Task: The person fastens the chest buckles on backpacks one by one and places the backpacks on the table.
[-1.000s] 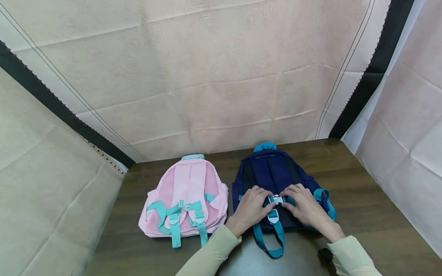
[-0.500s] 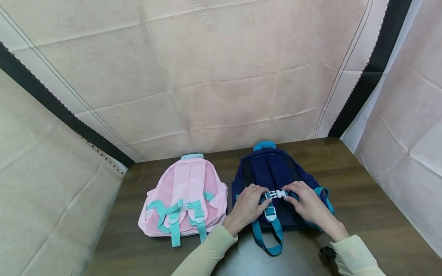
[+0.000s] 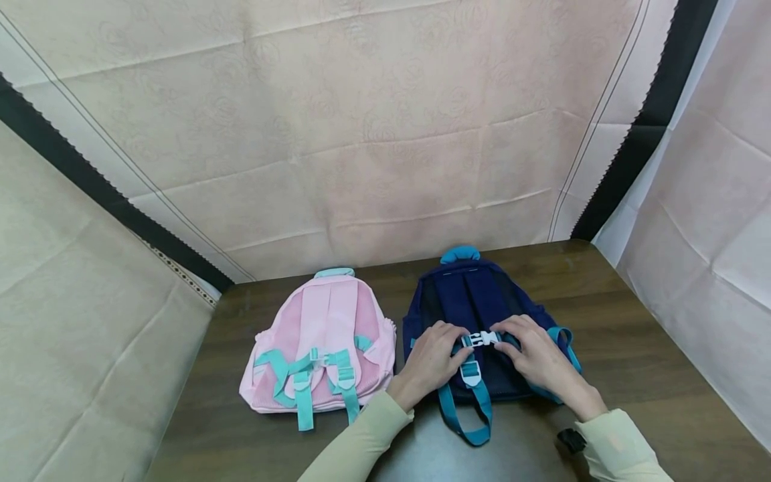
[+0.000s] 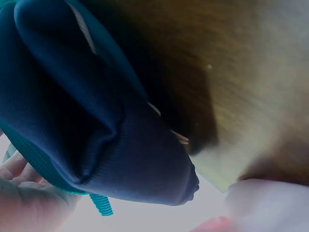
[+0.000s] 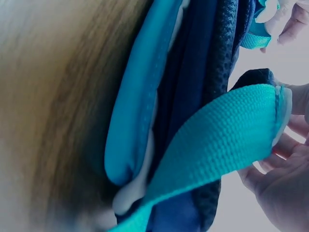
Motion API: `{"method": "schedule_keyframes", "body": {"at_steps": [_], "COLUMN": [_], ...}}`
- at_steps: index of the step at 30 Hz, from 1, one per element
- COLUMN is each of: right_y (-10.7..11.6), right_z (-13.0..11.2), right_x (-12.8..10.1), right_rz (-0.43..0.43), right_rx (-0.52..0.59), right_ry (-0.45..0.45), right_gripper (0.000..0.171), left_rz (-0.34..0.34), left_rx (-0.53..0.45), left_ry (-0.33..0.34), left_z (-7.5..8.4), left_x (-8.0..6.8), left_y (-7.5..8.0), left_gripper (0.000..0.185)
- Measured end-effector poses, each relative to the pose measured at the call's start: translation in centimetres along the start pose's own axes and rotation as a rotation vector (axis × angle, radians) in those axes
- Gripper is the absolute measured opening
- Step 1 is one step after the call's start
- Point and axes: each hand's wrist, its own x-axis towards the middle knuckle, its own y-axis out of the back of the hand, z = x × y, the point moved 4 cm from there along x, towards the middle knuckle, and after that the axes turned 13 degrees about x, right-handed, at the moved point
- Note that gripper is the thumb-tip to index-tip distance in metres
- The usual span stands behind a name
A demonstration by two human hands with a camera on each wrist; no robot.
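Observation:
A navy backpack (image 3: 470, 294) lies back panel up on the table, with teal straps and a blue top handle. Across its lower part stretches a white side-release buckle (image 3: 482, 339), its two halves in line between my hands. Thumb and fingers of my left hand (image 3: 429, 361) pinch the buckle's left end at the strap. At the opposite end, my right hand (image 3: 533, 355) pinches the other half. Navy fabric hides most of the left hand in the left wrist view. A broad teal strap (image 5: 217, 140) crosses in front of the right hand in the right wrist view.
To the left lies a pink backpack (image 3: 331, 308) with mint straps joined by a small buckle. A teal strap loop (image 3: 476, 428) hangs from the navy bag onto the wooden table (image 3: 632, 375). Pale fabric sheets (image 3: 385, 134) enclose the table's back and sides.
Since a second ago, both hands have shifted slightly up the bag and the right one has turned a little. The white buckle shows longer between them, with dark slots visible. The last half second shows little movement.

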Motion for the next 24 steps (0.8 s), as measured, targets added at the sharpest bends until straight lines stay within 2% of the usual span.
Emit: {"method": "schedule_keyframes", "body": {"at_steps": [16, 24], "right_y": [0.03, -0.22], "right_z": [0.05, 0.00], "right_x": [0.19, 0.09], "right_rz": [-0.027, -0.040], "right_rx": [-0.007, -0.010], "right_ry": [-0.001, -0.010], "right_gripper": [0.023, 0.024], "left_rz": [-0.010, -0.016], "left_rx": [0.007, 0.047], "left_ry": [-0.015, -0.044], "left_z": [-0.14, 0.18], "left_x": [0.21, 0.30], "left_y": [-0.02, 0.02], "left_gripper": [0.028, 0.028]}}
